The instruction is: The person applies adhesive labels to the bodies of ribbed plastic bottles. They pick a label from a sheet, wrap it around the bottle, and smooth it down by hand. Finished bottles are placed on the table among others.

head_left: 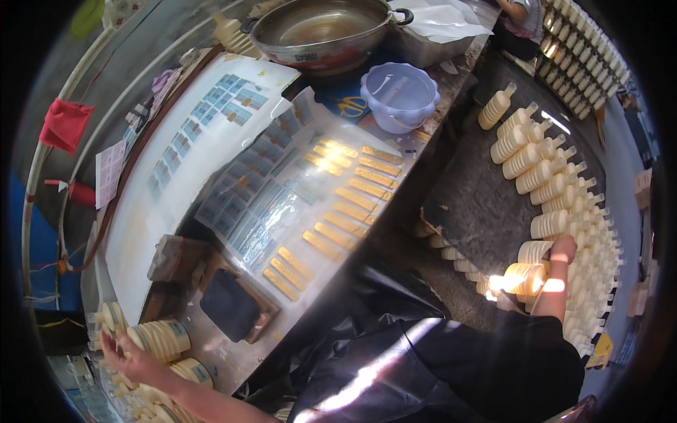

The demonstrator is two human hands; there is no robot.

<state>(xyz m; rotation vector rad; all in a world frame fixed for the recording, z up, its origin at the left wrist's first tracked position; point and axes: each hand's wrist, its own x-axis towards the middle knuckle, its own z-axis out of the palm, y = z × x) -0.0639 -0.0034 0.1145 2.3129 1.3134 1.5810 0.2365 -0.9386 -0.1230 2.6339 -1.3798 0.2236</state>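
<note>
My left hand [125, 358] reaches to the lower left, fingers spread, beside a cream ribbed bottle [159, 340] lying on its side. Nothing shows in its grasp. Off to the right, my right arm stretches to a crowd of similar bottles. There my right hand [562, 249] is closed at the end of a cream ribbed bottle [534, 252]; its fingertips are partly hidden. Just in front of that, another ribbed bottle [524, 279] is brightly sunlit. On the workbench between my arms lies a plastic-covered sheet with rows of gold label strips [352, 199] and blue labels [255, 218].
A wide metal pan [321, 35] and a lavender plastic tub [400, 99] stand at the bench's far end, with yellow-handled scissors [350, 107] nearby. A dark pad [230, 304] lies closer. Bottles line a dark board [471, 190] on the right. Another person [520, 28] is at the far right.
</note>
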